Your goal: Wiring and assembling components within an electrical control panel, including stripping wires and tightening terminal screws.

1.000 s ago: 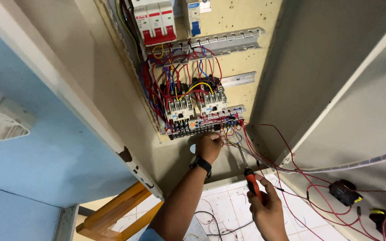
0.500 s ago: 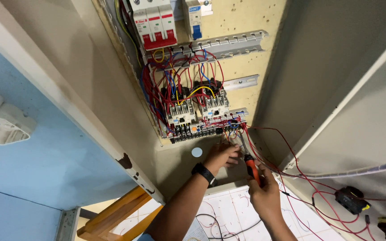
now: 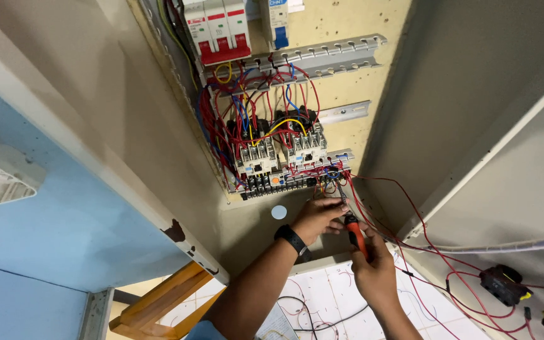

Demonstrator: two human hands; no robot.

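Note:
My right hand (image 3: 373, 269) grips an orange-handled screwdriver (image 3: 354, 232) whose shaft points up toward the terminal strip (image 3: 284, 183) at the bottom of the panel. My left hand (image 3: 320, 216), with a black watch (image 3: 292, 239) on its wrist, pinches the screwdriver shaft just below the terminals, beside loose red wires (image 3: 373, 208). Above the strip sit two white contactors (image 3: 279, 155) tangled in red, blue and yellow wires.
Red-and-white breakers (image 3: 217, 33) and a grey slotted wire duct (image 3: 322, 58) sit higher on the beige backplate. The cabinet's grey side wall (image 3: 448, 94) and open door stand right. Black clamp probes (image 3: 504, 284) hang on red leads. A wooden stool (image 3: 158, 305) and tiled floor lie below.
The view has tilted down a little. My left hand dropped from the terminal strip to the screwdriver shaft, and my right hand brought the screwdriver up toward the terminals.

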